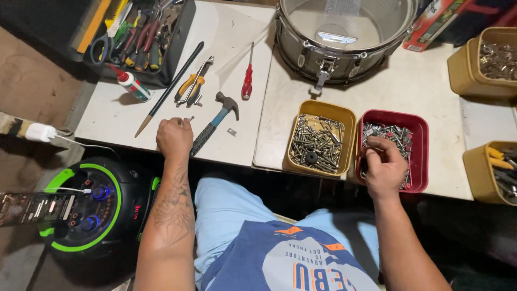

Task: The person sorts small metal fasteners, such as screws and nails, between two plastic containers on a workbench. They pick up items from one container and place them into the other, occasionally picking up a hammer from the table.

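So the left hand (174, 137) sits knuckles-up on the white table (409, 89), fingers curled, pinching what looks like a small screw (191, 118) at the fingertips; probably kept off to the side so it doesn't get lost back in the pile. The right hand (385, 167) is down in the red tray (420, 126) of mixed screws, fingers bent as if picking through them; can't tell if it's actually got one. That tray sits right at the table's front edge, within easy reach, with a yellow tray (347, 116) of darker bolts touching its left side. The screw itself is tiny, pale metal, hard to make out; a blue-handled hammer (215, 121) lies just beside the left hand, and a red screwdriver (247, 81) and orange pliers (191, 86) further back.
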